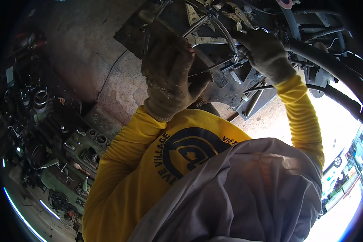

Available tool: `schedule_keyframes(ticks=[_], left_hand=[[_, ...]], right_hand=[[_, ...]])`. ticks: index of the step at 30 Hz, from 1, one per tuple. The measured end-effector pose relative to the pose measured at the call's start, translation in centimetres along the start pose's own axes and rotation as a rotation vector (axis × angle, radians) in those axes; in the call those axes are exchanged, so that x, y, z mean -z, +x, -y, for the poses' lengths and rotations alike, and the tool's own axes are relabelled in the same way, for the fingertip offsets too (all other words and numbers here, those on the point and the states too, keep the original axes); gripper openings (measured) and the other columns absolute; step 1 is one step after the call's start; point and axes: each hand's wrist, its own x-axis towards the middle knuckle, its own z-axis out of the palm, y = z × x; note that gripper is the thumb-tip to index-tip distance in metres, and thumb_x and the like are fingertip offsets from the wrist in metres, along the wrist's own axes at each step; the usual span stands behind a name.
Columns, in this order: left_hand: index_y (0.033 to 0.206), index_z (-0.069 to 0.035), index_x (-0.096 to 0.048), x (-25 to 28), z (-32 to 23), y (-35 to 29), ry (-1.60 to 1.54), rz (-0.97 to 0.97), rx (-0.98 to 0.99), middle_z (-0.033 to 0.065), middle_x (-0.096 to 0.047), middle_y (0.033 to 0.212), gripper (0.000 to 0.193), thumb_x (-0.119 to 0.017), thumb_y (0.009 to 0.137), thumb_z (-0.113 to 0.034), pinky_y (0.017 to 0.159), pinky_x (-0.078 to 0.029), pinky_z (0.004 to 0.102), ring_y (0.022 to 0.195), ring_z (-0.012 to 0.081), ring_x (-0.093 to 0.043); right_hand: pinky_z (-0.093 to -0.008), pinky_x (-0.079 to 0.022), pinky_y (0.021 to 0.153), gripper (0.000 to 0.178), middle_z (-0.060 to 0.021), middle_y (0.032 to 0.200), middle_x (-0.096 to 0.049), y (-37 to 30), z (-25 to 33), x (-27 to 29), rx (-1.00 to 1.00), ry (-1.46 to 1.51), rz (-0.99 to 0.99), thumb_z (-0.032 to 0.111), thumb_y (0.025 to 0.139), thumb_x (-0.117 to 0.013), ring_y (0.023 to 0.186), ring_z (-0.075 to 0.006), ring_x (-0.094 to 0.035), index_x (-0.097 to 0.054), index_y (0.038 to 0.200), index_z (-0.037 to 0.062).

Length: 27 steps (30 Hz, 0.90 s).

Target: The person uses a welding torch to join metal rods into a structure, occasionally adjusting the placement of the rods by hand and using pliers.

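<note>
My left hand (169, 76), in a dirty work glove, is curled with its thumb stretched to the right. A thin metal rod (213, 66) runs from the gap between its thumb and fingers toward the right. The rod meets a curved hoop of a bent-rod frame (226, 32) on the dark workbench. My right hand (266, 56), gloved too, is at the right side of this frame, fingers bent toward the hoop; their tips are hard to make out in shadow. An open-ended wrench (209, 40) lies behind the hoop, between my hands.
Locking pliers (240, 16) sit at the far side of the bench, beside a dark metal plate (131, 32). Thick dark hoses (322, 58) cross on the right. Green machinery (64, 173) with levers stands on the left. Metal bars (254, 103) lie near my right forearm.
</note>
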Motion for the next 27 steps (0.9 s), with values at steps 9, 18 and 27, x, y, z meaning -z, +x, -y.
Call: schedule_keyframes(ticks=[9, 18, 27], left_hand=[[0.126, -0.017, -0.066, -2.3, -2.4, 1.4, -0.014, 0.31, -0.065, 0.0057, -0.063, 0.125, 0.05, -0.08, 0.083, -0.038, 0.109, -0.044, 0.0485, 0.124, 0.0295, -0.055], [0.111, -0.021, -0.071, -3.0, -3.5, 0.0, 0.046, 0.24, 0.004, 0.0004, -0.065, 0.116, 0.037, -0.082, 0.078, -0.034, 0.107, -0.047, 0.0458, 0.119, 0.0261, -0.056], [0.105, -0.02, -0.074, -3.2, -2.7, -0.3, -0.022, 0.188, -0.052, 0.0011, -0.069, 0.11, 0.028, -0.078, 0.081, -0.035, 0.098, -0.052, 0.0451, 0.118, 0.0289, -0.061]], right_hand=[[-0.0379, -0.058, 0.063, 0.039, -0.0082, 0.085, -0.072, 1.1, 0.1, -2.0, -0.163, -0.006, -0.182, 0.007, 0.08, -0.068, 0.07, -0.026, -0.071, -0.074, 0.117, 0.0195], [-0.0371, -0.057, 0.061, 0.051, -0.0048, 0.076, -0.068, 2.4, -1.8, -0.5, 0.019, -0.049, -0.154, 0.007, 0.074, -0.075, 0.065, -0.0238, -0.066, -0.075, 0.122, 0.024], [-0.0407, -0.057, 0.078, 0.037, -0.0059, 0.087, -0.072, 17.7, -6.7, -1.6, 0.323, -0.214, -0.158, 0.014, 0.083, -0.071, 0.081, -0.0273, -0.07, -0.074, 0.119, 0.0215]])
